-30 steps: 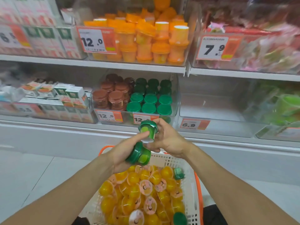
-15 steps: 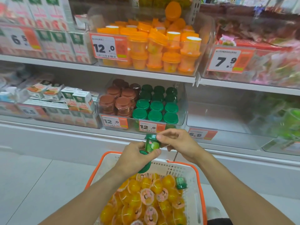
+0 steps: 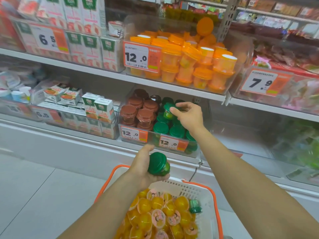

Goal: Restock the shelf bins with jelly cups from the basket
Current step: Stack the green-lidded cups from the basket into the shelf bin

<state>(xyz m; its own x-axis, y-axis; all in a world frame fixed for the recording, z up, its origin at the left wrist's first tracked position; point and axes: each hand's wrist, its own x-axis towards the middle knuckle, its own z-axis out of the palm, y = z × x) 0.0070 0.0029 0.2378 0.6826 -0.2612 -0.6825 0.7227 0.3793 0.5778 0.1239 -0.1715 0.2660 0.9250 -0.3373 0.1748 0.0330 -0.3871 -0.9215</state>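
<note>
My right hand [image 3: 189, 116] is reached out over the green side of the shelf bin [image 3: 193, 153], fingertips pinching a green-lidded jelly cup [image 3: 167, 111] by its lid, tilted, just above the rows of green cups [image 3: 161, 127] already standing there. My left hand [image 3: 146, 167] is nearer me, above the rim of the basket [image 3: 198, 188], fingers curled round a second green cup [image 3: 158, 163] with its lid turned toward the camera. I judge this to be the placing step: the right-hand cup is about to go into the stack, and the next move calls for setting it down level on a lid or in a free slot so it does not roll off, then letting go and passing or placing the left-hand cup the same way. One more green cup [image 3: 195, 206] lies at the basket's right edge among the many yellow jelly cups [image 3: 145, 206], so there is plenty left to do. Beside the green rows sit the brown-lidded cups [image 3: 138, 112], and the orange cups [image 3: 198, 62] fill the bin on the shelf above. Half a second ago both hands were close together over the basket, the right one just taking the cup from the left; since then the right hand has carried it up and forward to the bin, while the left has stayed low with its own cup.
</note>
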